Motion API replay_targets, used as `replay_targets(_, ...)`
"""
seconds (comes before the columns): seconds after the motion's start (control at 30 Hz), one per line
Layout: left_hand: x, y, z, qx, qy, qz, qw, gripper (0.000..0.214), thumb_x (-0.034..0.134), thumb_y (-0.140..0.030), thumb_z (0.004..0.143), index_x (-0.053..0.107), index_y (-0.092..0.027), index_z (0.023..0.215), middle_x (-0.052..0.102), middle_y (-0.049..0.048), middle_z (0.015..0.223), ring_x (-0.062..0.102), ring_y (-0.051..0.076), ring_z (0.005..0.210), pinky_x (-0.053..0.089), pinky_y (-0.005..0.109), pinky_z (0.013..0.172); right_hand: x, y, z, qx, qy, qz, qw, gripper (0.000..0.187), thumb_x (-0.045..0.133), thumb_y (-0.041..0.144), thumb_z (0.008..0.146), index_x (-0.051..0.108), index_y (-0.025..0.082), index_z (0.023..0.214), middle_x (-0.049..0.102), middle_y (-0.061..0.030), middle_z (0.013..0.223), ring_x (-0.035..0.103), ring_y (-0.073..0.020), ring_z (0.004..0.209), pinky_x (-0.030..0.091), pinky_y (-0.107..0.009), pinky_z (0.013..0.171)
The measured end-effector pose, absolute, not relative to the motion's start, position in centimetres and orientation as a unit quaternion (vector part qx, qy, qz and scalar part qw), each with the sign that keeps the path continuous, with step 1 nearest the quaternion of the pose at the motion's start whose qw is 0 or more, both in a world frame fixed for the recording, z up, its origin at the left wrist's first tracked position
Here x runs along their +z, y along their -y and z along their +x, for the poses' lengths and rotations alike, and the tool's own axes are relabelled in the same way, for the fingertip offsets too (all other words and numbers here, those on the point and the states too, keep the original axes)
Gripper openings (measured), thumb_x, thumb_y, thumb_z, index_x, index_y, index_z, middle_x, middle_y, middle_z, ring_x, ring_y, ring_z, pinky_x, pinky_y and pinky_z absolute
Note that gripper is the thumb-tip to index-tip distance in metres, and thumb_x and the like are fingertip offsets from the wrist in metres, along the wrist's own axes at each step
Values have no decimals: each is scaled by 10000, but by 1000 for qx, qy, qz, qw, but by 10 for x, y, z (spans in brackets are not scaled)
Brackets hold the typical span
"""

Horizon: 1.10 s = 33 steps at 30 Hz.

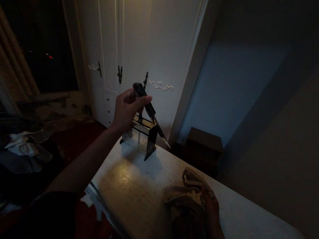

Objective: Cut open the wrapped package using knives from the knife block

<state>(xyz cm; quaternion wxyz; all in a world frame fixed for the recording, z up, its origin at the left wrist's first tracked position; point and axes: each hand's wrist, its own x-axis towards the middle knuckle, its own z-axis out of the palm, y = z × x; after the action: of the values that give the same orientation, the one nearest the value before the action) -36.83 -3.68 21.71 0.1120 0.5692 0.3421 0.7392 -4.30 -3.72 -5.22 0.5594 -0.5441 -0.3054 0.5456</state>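
Note:
My left hand [129, 108] is closed around the black handle of a slim tool [150, 110]. Its narrow metal end slants down to the right and ends in a pale tip; the dim light hides its exact kind. Just below and behind the hand, a small dark stand [151, 140] with a slotted top stands on the white table [122, 198]. A slender piece appears to hang down inside the stand. Lower right, my right hand [211, 202] grips a crumpled brown patterned cloth [186, 196] over the tabletop.
A white wardrobe [166, 36] with dark handles rises behind the table. A dark brown cabinet [206, 141] is beyond the table's far edge. Clothes and a pale plastic bag [24, 144] lie in a heap at left, near a red floor [78, 143].

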Motion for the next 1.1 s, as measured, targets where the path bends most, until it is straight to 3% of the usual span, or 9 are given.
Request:
replay_targets(0.13, 257, 26, -384, 733, -341, 589, 8, 310, 733, -356, 747, 508, -173, 639, 446, -43, 561, 479, 82, 534, 350, 207, 480, -44, 39, -44, 506, 323, -592, 537, 471, 767, 586, 502, 711, 182, 738, 737, -117, 743, 708, -321, 742, 575, -391, 625)
replay_targets(0.33, 283, -9, -403, 715, -358, 598, -52, 389, 743, -465, 721, 469, -219, 594, 461, -28, 540, 476, 131, 562, 347, 273, 473, -37, 41, -46, 505, 339, -596, 524, 614, 772, 630, 441, 713, 142, 810, 743, -123, 785, 701, -329, 820, 558, -373, 669)
replay_targets(0.8, 270, -40, -415, 659, -402, 620, -143, 363, 719, -438, 723, 474, -186, 632, 463, -20, 577, 479, 128, 624, 326, 247, 502, -33, 42, -47, 490, 360, -600, 520, 680, 753, 645, 462, 723, 120, 894, 745, -137, 871, 691, -350, 887, 557, -393, 729)
replay_targets(1.1, 261, -41, -415, 609, -442, 631, -187, 397, 727, -429, 713, 445, -181, 587, 457, -31, 559, 408, 103, 550, 295, 262, 513, -52, 34, -41, 483, 381, -596, 516, 677, 737, 669, 532, 722, 111, 915, 745, -142, 854, 701, -330, 848, 559, -378, 696)
